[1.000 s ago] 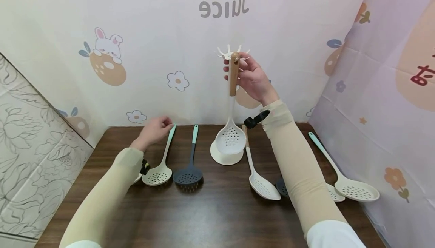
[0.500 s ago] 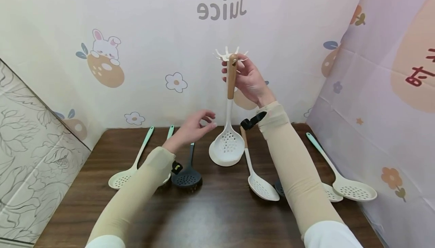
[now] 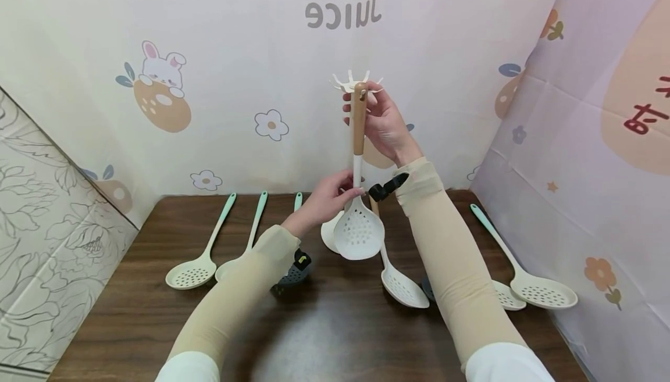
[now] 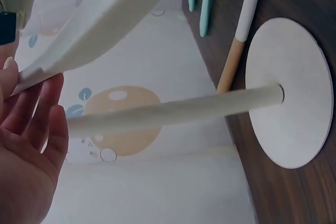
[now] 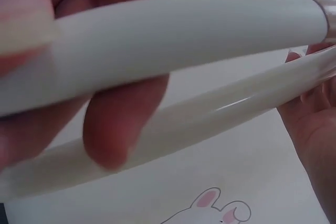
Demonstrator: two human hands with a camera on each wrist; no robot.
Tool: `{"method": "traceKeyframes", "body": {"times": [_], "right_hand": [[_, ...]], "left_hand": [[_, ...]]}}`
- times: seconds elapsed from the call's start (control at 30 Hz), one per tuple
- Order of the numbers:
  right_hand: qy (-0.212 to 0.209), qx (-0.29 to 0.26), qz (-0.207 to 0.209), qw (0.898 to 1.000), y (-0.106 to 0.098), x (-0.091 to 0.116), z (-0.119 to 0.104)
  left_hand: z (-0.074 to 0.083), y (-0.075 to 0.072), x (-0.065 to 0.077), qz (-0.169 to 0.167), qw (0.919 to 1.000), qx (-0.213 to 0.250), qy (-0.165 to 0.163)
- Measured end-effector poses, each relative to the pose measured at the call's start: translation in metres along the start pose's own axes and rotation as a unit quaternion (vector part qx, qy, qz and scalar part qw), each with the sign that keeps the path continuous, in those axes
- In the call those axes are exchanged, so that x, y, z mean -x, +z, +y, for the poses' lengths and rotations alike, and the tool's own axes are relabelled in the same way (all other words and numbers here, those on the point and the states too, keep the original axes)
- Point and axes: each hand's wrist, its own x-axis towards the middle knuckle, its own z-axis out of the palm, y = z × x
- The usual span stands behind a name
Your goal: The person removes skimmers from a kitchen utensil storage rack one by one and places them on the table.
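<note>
A white skimmer (image 3: 358,234) with a wooden handle hangs upright in front of a cream utensil stand (image 3: 344,86), whose crown of hooks is at the handle's top. My left hand (image 3: 327,199) pinches the skimmer's white neck just above the bowl. In the left wrist view, my left hand (image 4: 31,156) grips that neck at the edge, with the stand's round base (image 4: 294,135) on the table beyond. My right hand (image 3: 389,123) grips the stand's pole just under the hooks, behind the wooden handle. The right wrist view shows the skimmer's neck (image 5: 210,30) close up, between my left fingers.
To the left lie two cream skimmers (image 3: 191,274) and a dark skimmer (image 3: 295,277), all mint-handled. Right of the stand are a wooden-handled white skimmer (image 3: 404,289) and a mint-handled cream skimmer (image 3: 544,290). My right forearm partly hides others. Printed cloth hangs behind.
My left hand has moved right from the mint-handled skimmers to the hanging skimmer's neck and pinched it. The bowl has shifted slightly right and lower. My right hand stays at the pole's top.
</note>
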Motion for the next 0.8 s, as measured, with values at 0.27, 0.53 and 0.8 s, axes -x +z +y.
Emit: {"method": "traceKeyframes", "body": {"times": [0.27,0.53,0.8], "right_hand": [[-0.007,-0.010,0.009,1.000,0.0025,0.0012,0.0014],[-0.015,-0.014,0.014,1.000,0.0051,0.0020,0.0033],[-0.012,-0.039,0.028,0.999,0.0068,0.0018,0.0031]], "left_hand": [[-0.0026,0.0019,0.0028,0.001,0.9998,0.017,0.005],[-0.0022,0.0002,0.0079,0.009,0.9999,0.007,0.009],[0.0033,-0.0029,0.0079,0.000,0.9999,0.015,-0.006]]}}
